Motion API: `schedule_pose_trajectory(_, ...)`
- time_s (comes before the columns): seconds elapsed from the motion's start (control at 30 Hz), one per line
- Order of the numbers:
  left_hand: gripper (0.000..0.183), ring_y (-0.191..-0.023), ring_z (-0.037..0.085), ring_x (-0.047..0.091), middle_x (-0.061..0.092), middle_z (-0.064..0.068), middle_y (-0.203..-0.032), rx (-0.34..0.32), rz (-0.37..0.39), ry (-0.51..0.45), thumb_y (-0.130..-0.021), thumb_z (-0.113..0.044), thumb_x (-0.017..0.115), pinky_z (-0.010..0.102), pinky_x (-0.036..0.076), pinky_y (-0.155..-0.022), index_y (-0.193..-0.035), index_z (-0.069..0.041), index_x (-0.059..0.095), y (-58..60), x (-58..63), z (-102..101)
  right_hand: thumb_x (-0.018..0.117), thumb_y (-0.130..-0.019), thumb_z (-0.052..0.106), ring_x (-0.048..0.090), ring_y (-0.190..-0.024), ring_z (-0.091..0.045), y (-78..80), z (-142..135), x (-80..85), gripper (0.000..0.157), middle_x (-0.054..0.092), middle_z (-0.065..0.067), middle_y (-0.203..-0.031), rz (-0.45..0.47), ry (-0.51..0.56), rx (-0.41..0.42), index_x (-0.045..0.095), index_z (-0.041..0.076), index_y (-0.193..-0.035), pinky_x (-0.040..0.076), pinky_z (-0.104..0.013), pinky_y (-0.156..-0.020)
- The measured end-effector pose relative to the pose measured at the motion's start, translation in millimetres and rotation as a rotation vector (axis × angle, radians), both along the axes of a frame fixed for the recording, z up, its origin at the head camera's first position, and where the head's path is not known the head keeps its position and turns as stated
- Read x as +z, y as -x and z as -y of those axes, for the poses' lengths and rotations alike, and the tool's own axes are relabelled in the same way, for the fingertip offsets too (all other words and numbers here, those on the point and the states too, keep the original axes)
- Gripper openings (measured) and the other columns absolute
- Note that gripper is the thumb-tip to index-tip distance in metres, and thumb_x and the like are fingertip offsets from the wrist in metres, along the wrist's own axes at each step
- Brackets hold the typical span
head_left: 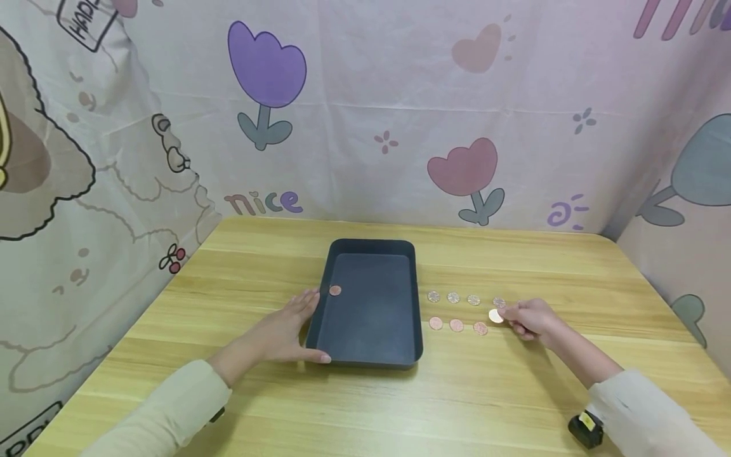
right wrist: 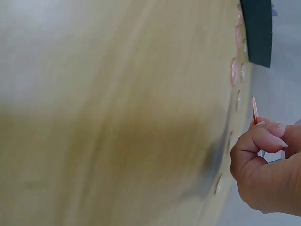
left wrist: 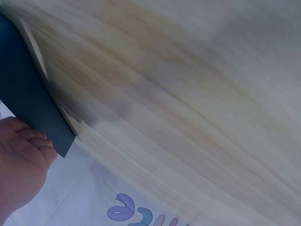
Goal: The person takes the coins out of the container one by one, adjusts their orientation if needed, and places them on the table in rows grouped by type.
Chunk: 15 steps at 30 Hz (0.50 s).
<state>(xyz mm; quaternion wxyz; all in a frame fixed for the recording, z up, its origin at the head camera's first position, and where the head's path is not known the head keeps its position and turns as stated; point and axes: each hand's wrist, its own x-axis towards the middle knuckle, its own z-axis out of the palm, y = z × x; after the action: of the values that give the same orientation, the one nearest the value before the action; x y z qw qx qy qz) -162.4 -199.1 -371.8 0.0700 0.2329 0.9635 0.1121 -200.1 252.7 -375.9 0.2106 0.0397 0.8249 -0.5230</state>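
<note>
A dark rectangular baking tray [head_left: 371, 311] lies on the table, with one copper coin [head_left: 335, 290] inside near its left wall. My left hand [head_left: 285, 330] holds the tray's near-left corner, its thumb at the near edge and fingers along the left side. Between thumb and finger, my right hand [head_left: 533, 319] pinches a copper coin [right wrist: 254, 109], which shines in the head view. Just left of that hand is a row of copper coins [head_left: 456, 325]. A row of silver coins [head_left: 454, 298] runs behind it, partly hidden by the hand in the head view.
The wooden table [head_left: 257, 254] reaches back to a printed cloth [head_left: 354, 165]. More cloth hangs at both sides. A small black device [head_left: 586, 428] sits at the right cuff.
</note>
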Motion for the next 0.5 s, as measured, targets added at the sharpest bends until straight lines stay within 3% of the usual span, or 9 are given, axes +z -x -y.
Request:
schedule_pose_trajectory(0.2,0.118,-0.143,0.035,0.015,0.014,0.016,-0.155,0.001,-0.002,-0.002,-0.066,-0.074,0.061,0.05,0.026,-0.113,-0.145,0.004,0.021,0.2,0.7,0,0.054,-0.091,0.011,0.039,-0.045,-0.002,-6.0,-7,-6.7,0.02,0.044,0.007,-0.052,0.016,-0.064,-0.019,0.055,0.007,-0.071,0.034,-0.013,-0.042)
schedule_pose_trajectory(0.5,0.118,-0.143,0.034,0.015,0.015,0.016,-0.155,-0.001,-0.01,0.005,-0.066,-0.075,0.06,0.049,0.025,-0.113,-0.145,0.004,0.021,0.4,0.5,0,0.056,-0.089,0.01,0.039,-0.043,-0.003,-10.1,-9,-11.4,0.014,0.047,0.005,-0.053,0.004,-0.137,-0.044,0.058,0.003,-0.077,0.034,-0.014,-0.041)
